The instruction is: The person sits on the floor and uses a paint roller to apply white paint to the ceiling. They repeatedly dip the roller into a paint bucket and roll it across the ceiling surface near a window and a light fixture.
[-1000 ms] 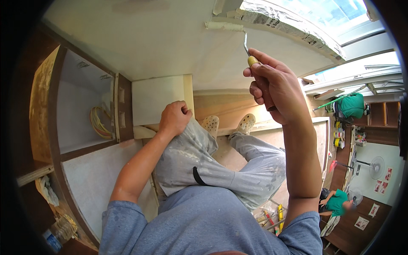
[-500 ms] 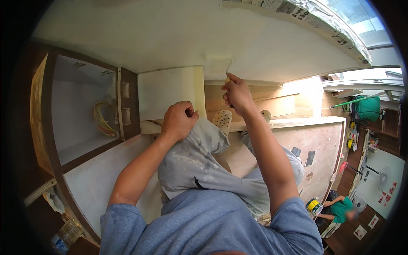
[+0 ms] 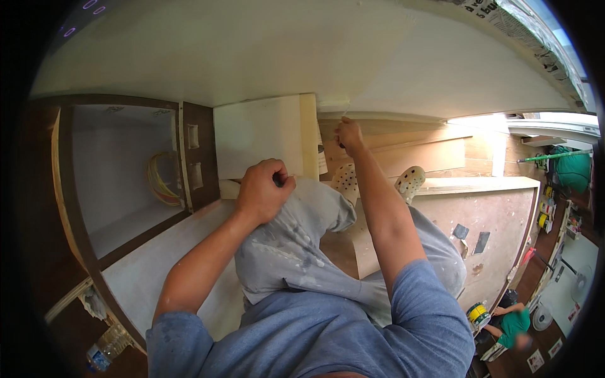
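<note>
My right hand [image 3: 349, 135] is closed round the handle of a paint roller. The pale roller [image 3: 332, 104] is up against the lower part of the off-white wall [image 3: 265, 50], its thin wire frame showing above my fingers. My left hand [image 3: 265, 189] is curled and rests on my left knee, over the grey, paint-marked trousers [image 3: 296, 239]. A dark gap shows between its thumb and fingers; whatever it may hold is hidden. Just beyond that hand is a white panel [image 3: 258, 135] with a yellow edge strip.
On the left is a dark-framed open cabinet [image 3: 120, 164] with coiled cables [image 3: 162, 179] inside. To the right stands a paint-spotted board [image 3: 485, 214]. Newspaper [image 3: 542, 47] covers the upper right edge. A person in green [image 3: 513, 324] is at lower right near a yellow-banded can [image 3: 479, 313].
My right hand has moved down the wall with the paint roller, closer to the wall's bottom edge. The view has shifted slightly. My left hand stays on the knee.
</note>
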Tool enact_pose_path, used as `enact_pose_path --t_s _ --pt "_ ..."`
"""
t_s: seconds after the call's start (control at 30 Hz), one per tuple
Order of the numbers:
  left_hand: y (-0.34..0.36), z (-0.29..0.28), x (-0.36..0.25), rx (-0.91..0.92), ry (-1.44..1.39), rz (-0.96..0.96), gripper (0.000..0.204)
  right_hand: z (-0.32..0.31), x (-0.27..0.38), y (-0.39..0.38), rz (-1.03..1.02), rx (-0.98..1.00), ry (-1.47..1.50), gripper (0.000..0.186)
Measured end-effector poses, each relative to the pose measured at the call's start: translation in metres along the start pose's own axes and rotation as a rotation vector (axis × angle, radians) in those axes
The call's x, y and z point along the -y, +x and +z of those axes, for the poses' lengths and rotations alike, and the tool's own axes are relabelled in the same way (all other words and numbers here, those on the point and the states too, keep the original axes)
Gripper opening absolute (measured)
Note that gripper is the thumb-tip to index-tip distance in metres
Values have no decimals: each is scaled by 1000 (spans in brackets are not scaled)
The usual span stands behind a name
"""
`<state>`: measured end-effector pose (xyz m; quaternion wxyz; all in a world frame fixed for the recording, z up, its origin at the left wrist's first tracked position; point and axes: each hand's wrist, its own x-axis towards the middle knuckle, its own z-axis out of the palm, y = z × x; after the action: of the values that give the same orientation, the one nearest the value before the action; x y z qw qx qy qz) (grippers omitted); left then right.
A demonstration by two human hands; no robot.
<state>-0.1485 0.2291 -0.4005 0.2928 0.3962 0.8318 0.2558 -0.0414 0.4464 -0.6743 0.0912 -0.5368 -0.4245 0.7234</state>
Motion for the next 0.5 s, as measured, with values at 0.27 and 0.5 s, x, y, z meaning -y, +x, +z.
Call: enact_pose_path --t_s 0.27,0.5 --pt "-5 2 4 9 -38 -51 23 -5 83 -128 -44 87 13 61" --pt "-6 4 2 0 -47 -24 23 1 111 -161 -59 39 73 62"
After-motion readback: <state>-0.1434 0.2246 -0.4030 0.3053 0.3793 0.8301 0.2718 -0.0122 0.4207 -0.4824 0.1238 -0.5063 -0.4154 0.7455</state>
